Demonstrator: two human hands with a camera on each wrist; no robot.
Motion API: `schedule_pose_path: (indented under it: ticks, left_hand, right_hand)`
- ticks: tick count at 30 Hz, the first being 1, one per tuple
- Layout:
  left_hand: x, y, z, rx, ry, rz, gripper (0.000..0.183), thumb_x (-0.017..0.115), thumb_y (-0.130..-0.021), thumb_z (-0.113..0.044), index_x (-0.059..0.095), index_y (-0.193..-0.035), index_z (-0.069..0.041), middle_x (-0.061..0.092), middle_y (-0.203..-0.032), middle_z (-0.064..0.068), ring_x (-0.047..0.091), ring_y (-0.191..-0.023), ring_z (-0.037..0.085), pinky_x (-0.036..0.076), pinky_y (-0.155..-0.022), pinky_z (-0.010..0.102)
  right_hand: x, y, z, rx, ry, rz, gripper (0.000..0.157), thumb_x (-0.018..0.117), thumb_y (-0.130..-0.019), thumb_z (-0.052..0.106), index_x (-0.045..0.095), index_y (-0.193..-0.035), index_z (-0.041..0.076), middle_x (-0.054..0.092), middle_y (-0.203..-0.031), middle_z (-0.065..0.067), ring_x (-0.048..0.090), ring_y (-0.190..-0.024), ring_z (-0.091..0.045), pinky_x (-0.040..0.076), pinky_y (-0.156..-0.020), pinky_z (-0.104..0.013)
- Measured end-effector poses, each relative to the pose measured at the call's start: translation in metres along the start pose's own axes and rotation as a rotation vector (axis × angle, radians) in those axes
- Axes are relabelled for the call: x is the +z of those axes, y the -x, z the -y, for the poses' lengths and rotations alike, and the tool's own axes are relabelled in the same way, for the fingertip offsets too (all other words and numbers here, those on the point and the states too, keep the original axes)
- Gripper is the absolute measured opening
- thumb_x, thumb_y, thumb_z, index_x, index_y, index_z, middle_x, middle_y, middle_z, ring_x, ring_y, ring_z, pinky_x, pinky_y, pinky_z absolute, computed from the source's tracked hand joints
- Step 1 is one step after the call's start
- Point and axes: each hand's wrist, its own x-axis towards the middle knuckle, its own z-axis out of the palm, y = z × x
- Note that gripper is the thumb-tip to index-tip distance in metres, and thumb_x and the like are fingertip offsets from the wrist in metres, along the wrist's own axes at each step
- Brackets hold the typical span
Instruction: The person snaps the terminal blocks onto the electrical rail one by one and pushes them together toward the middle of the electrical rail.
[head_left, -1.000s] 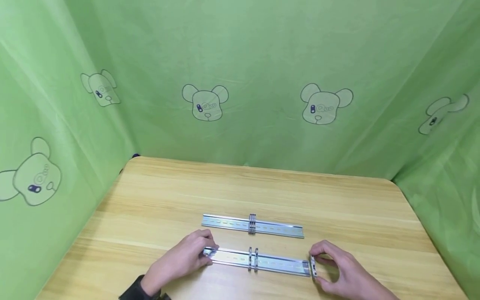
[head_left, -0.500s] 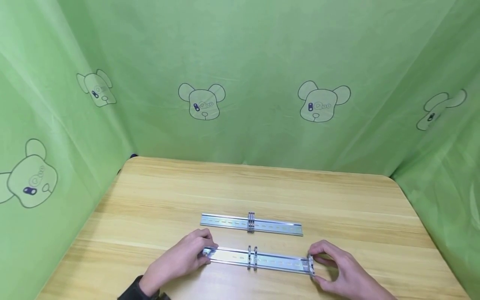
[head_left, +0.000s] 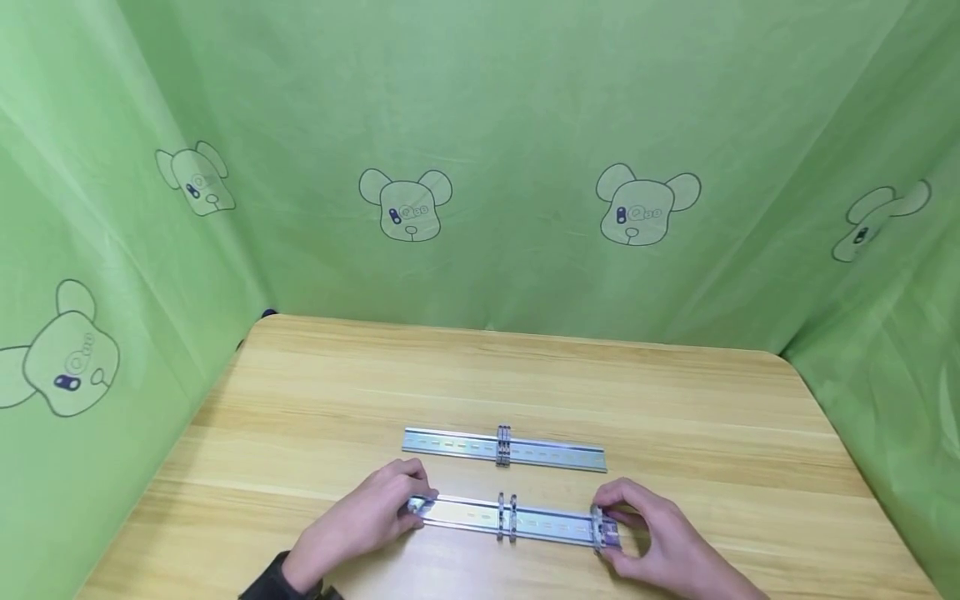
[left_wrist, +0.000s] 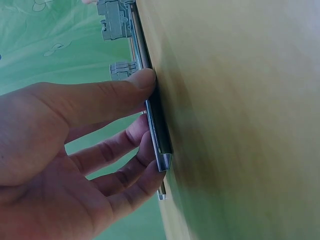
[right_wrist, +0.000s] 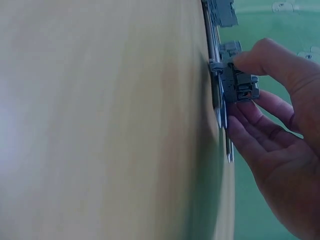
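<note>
A slotted metal DIN rail [head_left: 555, 526] lies near the front of the table, with two thin grey terminal blocks [head_left: 507, 517] standing across its middle. My left hand [head_left: 367, 512] grips the rail's left end between thumb and fingers. At the right end, my right hand [head_left: 656, 537] pinches another grey terminal block [head_left: 597, 527], which sits across the rail a little in from its end. In the right wrist view that terminal block [right_wrist: 237, 82] is seen from the side, against the rail, thumb on its near edge.
Behind lies a second DIN rail [head_left: 450, 444], parallel to the first, with several terminal blocks [head_left: 503, 446] packed together at its middle. The wooden table [head_left: 375, 367] is enclosed by a green curtain [head_left: 495, 100] at the back and sides.
My right hand has moved left, bringing the terminal block from beyond the rail's right end onto the rail and inward along it. The left hand stays at the left end.
</note>
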Motion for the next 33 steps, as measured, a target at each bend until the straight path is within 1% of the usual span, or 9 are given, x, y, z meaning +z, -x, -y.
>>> schedule_pose_path:
  ticks: [2,4,6,11,13,18,25,33]
  left_hand:
    - [0.001,0.000,0.001,0.005,0.003,-0.006,0.029,0.081,-0.076,-0.013,0.076,-0.104,-0.008,0.061,-0.093,-0.002,0.058,-0.085,0.011,0.057,-0.076,0.026]
    - [0.002,0.000,0.002,0.006,0.006,-0.011,0.029,0.081,-0.075,-0.013,0.076,-0.104,-0.008,0.061,-0.093,-0.002,0.059,-0.085,0.011,0.057,-0.076,0.026]
    - [0.002,0.000,0.002,0.005,0.012,-0.014,0.030,0.081,-0.075,-0.013,0.077,-0.104,-0.008,0.062,-0.093,-0.002,0.059,-0.084,0.011,0.057,-0.075,0.025]
    - [0.002,0.002,0.003,0.002,0.023,-0.017,0.030,0.082,-0.075,-0.013,0.077,-0.104,-0.008,0.062,-0.093,-0.002,0.060,-0.083,0.012,0.058,-0.075,0.025]
    - [0.002,0.002,0.003,0.002,0.017,-0.020,0.030,0.082,-0.074,-0.013,0.077,-0.103,-0.008,0.062,-0.093,-0.001,0.060,-0.084,0.012,0.058,-0.075,0.026]
    - [0.002,0.002,0.003,0.002,0.011,-0.021,0.031,0.082,-0.074,-0.014,0.077,-0.104,-0.008,0.062,-0.094,-0.001,0.060,-0.084,0.012,0.058,-0.076,0.027]
    - [0.004,0.001,0.003,0.011,0.015,-0.021,0.031,0.082,-0.074,-0.014,0.077,-0.104,-0.009,0.061,-0.092,-0.003,0.059,-0.083,0.011,0.057,-0.075,0.026]
    - [0.005,0.000,0.002,0.013,0.020,-0.021,0.032,0.082,-0.074,-0.014,0.077,-0.104,-0.008,0.062,-0.093,-0.003,0.060,-0.083,0.011,0.057,-0.074,0.025]
  right_hand:
    - [0.003,-0.005,0.003,0.004,0.070,-0.003,0.058,0.086,-0.059,-0.006,0.059,-0.110,0.002,0.063,-0.108,-0.009,0.066,-0.097,-0.023,0.059,-0.082,-0.034]
    - [0.006,-0.009,0.004,-0.011,0.128,-0.008,0.059,0.088,-0.058,-0.003,0.059,-0.109,0.004,0.064,-0.106,-0.007,0.066,-0.094,-0.022,0.061,-0.079,-0.036]
    - [0.010,-0.013,0.005,-0.020,0.157,-0.013,0.060,0.089,-0.056,-0.001,0.059,-0.108,0.004,0.064,-0.105,-0.005,0.066,-0.091,-0.021,0.061,-0.076,-0.039]
    - [0.020,-0.021,0.007,0.018,0.162,-0.018,0.058,0.090,-0.057,0.004,0.061,-0.107,0.009,0.066,-0.105,-0.002,0.066,-0.094,-0.014,0.061,-0.078,-0.036]
    - [0.025,-0.024,0.007,0.009,0.163,-0.021,0.058,0.090,-0.058,0.006,0.061,-0.108,0.009,0.066,-0.106,-0.002,0.065,-0.094,-0.014,0.061,-0.078,-0.036]
    - [0.036,-0.032,0.008,-0.055,0.182,-0.017,0.058,0.089,-0.060,0.008,0.059,-0.110,0.007,0.064,-0.107,-0.002,0.064,-0.092,-0.018,0.061,-0.076,-0.040]
    - [0.049,-0.041,0.015,-0.040,0.183,0.005,0.056,0.087,-0.064,0.012,0.059,-0.112,0.009,0.064,-0.109,0.000,0.064,-0.094,-0.016,0.060,-0.078,-0.040]
    - [0.062,-0.052,0.024,-0.039,0.162,0.005,0.054,0.086,-0.066,0.011,0.059,-0.112,0.007,0.063,-0.108,0.002,0.063,-0.093,-0.014,0.061,-0.076,-0.036]
